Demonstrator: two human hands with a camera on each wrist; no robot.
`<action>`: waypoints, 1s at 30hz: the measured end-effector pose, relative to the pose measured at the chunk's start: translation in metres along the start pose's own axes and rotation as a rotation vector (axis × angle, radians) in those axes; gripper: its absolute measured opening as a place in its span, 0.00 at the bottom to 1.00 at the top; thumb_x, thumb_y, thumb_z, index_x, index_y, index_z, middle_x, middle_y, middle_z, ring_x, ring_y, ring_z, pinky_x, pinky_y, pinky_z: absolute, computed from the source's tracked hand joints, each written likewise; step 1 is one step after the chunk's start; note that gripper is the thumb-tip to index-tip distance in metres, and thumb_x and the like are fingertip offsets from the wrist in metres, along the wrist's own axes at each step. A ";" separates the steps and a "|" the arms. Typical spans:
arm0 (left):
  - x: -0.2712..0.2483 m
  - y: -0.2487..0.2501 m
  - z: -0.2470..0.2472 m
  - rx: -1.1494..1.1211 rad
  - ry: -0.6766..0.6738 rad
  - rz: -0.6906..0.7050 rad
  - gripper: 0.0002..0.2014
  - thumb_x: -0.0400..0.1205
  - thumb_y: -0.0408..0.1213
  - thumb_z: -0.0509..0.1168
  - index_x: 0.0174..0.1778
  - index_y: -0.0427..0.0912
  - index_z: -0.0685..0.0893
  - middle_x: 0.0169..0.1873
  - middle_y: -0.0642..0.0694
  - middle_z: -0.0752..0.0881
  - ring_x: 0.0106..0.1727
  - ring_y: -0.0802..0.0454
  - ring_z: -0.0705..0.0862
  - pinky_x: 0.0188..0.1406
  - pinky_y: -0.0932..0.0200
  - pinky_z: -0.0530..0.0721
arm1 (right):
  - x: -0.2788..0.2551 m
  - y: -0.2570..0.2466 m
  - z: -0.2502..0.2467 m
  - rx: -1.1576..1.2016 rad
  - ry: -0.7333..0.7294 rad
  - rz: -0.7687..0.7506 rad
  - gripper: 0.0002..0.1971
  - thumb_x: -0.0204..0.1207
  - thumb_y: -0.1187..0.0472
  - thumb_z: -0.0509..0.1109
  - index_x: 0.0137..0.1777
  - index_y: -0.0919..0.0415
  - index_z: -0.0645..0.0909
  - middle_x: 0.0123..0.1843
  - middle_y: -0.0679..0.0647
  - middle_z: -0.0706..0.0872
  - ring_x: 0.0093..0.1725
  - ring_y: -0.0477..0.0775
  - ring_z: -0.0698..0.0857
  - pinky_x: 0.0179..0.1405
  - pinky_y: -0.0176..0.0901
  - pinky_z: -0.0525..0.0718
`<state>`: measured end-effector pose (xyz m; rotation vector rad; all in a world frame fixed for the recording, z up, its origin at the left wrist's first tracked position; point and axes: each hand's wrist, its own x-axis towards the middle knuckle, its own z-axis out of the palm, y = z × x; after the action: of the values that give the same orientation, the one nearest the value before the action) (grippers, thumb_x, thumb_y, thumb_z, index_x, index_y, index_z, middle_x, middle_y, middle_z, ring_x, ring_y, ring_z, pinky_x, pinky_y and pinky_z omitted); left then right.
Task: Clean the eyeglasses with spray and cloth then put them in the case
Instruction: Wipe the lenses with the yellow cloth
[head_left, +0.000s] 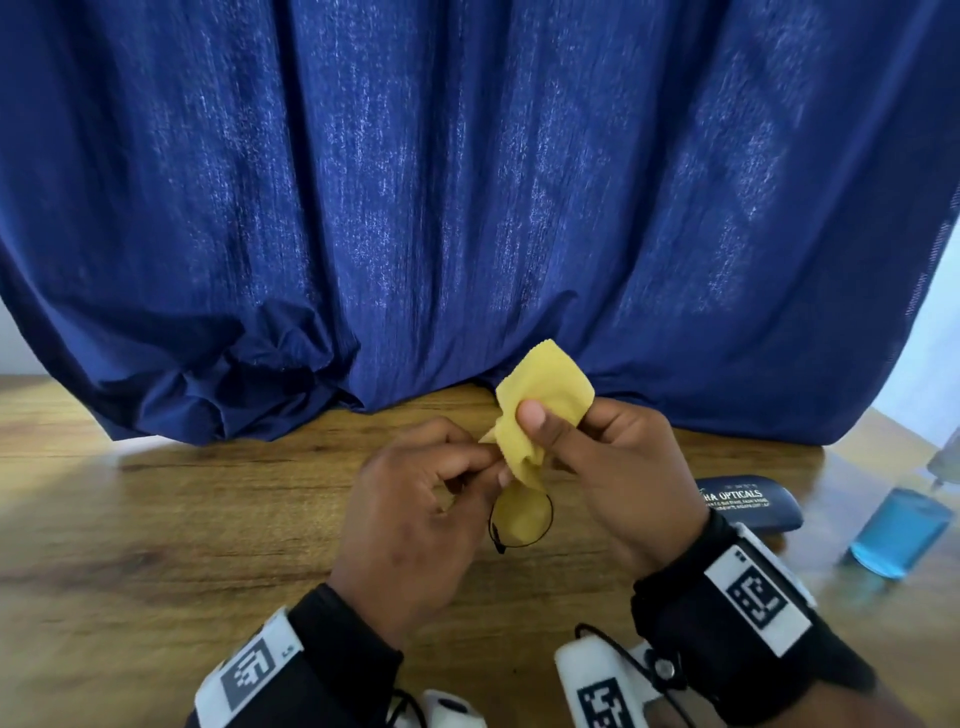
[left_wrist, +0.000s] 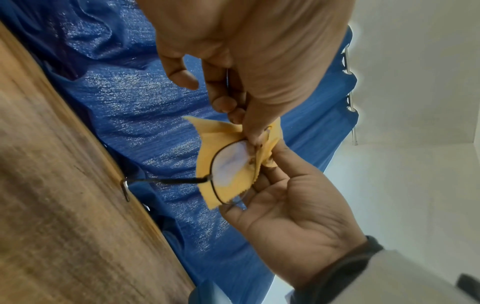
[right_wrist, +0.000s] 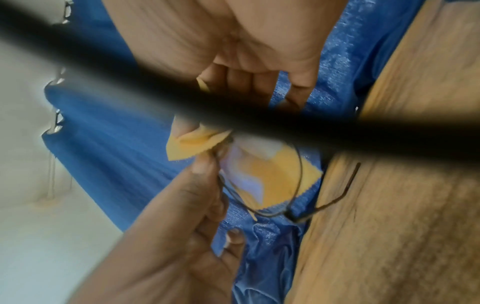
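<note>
Thin dark round-rimmed eyeglasses (head_left: 521, 519) are held just above the wooden table. My left hand (head_left: 491, 467) pinches their frame near the bridge; the left wrist view shows its fingertips (left_wrist: 253, 133) on the rim of one lens (left_wrist: 228, 162). One open temple arm (left_wrist: 166, 181) points toward the table. My right hand (head_left: 540, 431) pinches a yellow cloth (head_left: 543, 389) between thumb and fingers. The cloth hangs down behind the lens (right_wrist: 262, 181). The other lens is hidden by hands and cloth. A dark blue case (head_left: 748, 504) lies shut to the right.
A spray bottle of blue liquid (head_left: 901, 535) stands at the right edge, with a clear bottle (head_left: 948, 457) behind it. A blue curtain (head_left: 467, 208) drapes onto the back of the wooden table (head_left: 182, 519). A blurred black cable (right_wrist: 259, 121) crosses the right wrist view.
</note>
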<state>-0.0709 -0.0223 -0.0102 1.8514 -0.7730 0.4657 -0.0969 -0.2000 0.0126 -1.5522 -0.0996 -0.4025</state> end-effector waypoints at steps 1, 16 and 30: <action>0.000 0.000 0.001 -0.007 -0.002 -0.009 0.04 0.80 0.38 0.76 0.44 0.52 0.96 0.39 0.57 0.89 0.44 0.54 0.87 0.38 0.70 0.81 | 0.001 0.001 -0.001 0.069 0.012 0.028 0.17 0.71 0.54 0.79 0.51 0.69 0.92 0.47 0.63 0.96 0.51 0.62 0.95 0.53 0.52 0.93; -0.002 -0.005 0.002 0.063 -0.021 -0.010 0.08 0.79 0.31 0.76 0.37 0.49 0.93 0.34 0.55 0.85 0.40 0.53 0.84 0.33 0.71 0.77 | 0.002 0.003 0.000 0.110 -0.190 0.117 0.16 0.73 0.73 0.79 0.61 0.69 0.87 0.52 0.63 0.95 0.48 0.56 0.94 0.50 0.42 0.91; -0.002 0.002 0.006 0.014 -0.083 -0.030 0.06 0.78 0.46 0.75 0.47 0.57 0.96 0.42 0.61 0.90 0.46 0.56 0.89 0.39 0.74 0.80 | 0.016 -0.007 -0.022 0.226 0.233 0.054 0.12 0.79 0.59 0.76 0.50 0.71 0.92 0.47 0.67 0.95 0.47 0.62 0.94 0.53 0.57 0.91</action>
<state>-0.0743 -0.0273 -0.0124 1.9025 -0.7986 0.3777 -0.0887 -0.2239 0.0234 -1.2745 0.0756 -0.5084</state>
